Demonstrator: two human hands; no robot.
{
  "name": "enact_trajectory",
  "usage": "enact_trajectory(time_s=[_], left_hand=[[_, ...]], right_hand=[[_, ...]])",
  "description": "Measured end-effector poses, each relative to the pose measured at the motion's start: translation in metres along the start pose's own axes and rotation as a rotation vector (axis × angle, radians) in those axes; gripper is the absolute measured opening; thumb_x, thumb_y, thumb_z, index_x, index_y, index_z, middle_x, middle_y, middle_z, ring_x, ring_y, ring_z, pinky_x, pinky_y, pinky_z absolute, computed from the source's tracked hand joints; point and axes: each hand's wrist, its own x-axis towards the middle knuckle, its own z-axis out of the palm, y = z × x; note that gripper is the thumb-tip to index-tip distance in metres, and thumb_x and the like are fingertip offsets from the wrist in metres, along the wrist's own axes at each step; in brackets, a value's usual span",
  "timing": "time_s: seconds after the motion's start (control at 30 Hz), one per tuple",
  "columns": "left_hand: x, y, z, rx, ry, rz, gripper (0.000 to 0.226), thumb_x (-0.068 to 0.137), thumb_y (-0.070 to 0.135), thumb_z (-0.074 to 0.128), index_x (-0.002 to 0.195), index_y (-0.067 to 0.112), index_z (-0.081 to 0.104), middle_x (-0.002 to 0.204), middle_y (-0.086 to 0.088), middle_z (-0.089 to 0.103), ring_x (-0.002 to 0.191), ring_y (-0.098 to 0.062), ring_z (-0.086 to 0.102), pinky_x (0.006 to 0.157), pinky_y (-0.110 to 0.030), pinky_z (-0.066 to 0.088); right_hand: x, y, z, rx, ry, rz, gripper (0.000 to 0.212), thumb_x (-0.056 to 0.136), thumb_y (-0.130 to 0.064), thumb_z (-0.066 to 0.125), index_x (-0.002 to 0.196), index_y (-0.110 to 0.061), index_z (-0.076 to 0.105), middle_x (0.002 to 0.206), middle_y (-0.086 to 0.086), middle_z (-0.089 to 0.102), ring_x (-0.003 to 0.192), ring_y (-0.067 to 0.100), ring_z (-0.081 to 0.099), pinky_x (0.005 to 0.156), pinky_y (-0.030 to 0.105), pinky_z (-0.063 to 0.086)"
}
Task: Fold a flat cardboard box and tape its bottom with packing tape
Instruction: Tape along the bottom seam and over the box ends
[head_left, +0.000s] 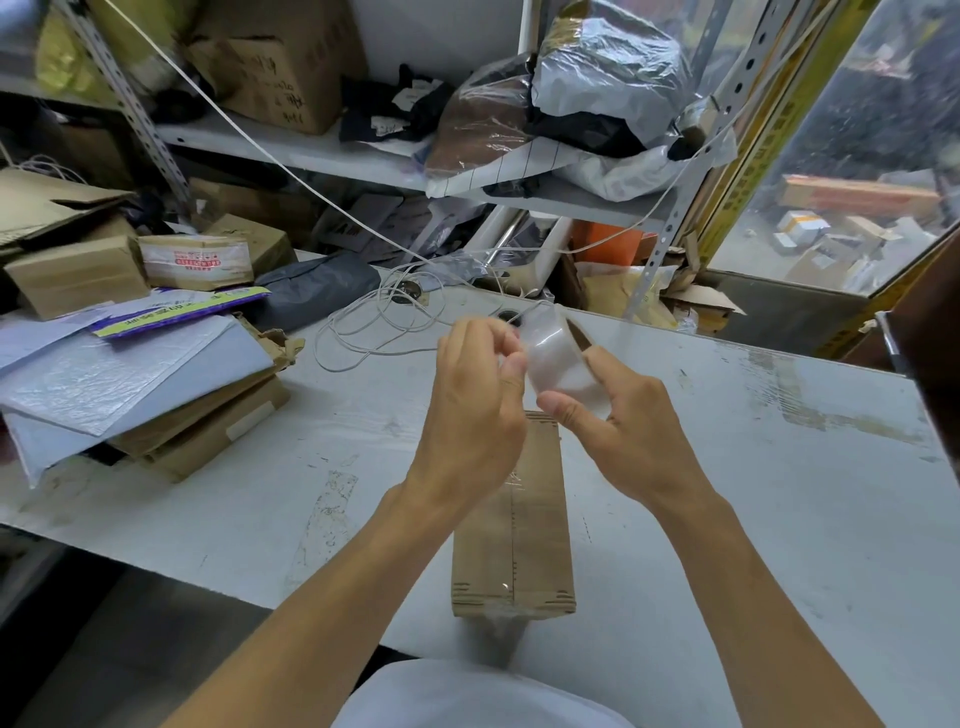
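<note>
On the left of the tabletop lay a heap of padded mailers over flattened cartons, and a white cord coiled behind the work area; none of it looked to belong to the job. Moving right, the left hand was raised above the tabletop with its fingers curled, thumb and fingertips pinching at the edge of the tape roll, probably picking for the loose end, though the clear film made the end itself impossible to see. The cardboard box sat on the tabletop directly below the two hands, near the front edge, already folded into shape with its flaps closed. A glossy strip seemed to run along its centre seam and over the near end, so the taping looked well advanced; whether the far end was sealed could not be told, since the hands covered it. The right hand gripped the roll, fingers through the core and thumb laid on the outer winding. What remained, by this reckoning, was at most a further strip or a cut. The box's underside and the roll's far half were hidden.
</note>
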Motion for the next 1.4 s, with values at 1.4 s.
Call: enact_trajectory(time_s=[1.4], left_hand=[[0.014,-0.002,-0.003,0.012,0.078,-0.393,0.018,0.097,0.010,0.041,0.086,0.014,0.053,0.081,0.004,0.055,0.067,-0.007,0.049,0.048,-0.011,0.038]], right_hand=[[-0.007,-0.016,0.016,-0.457,-0.034,-0.190,0.042,0.086,-0.057,0.048,0.091,-0.017,0.055,0.073,-0.005,0.057,0.071,0.021,0.055,0.089,0.053,0.038]])
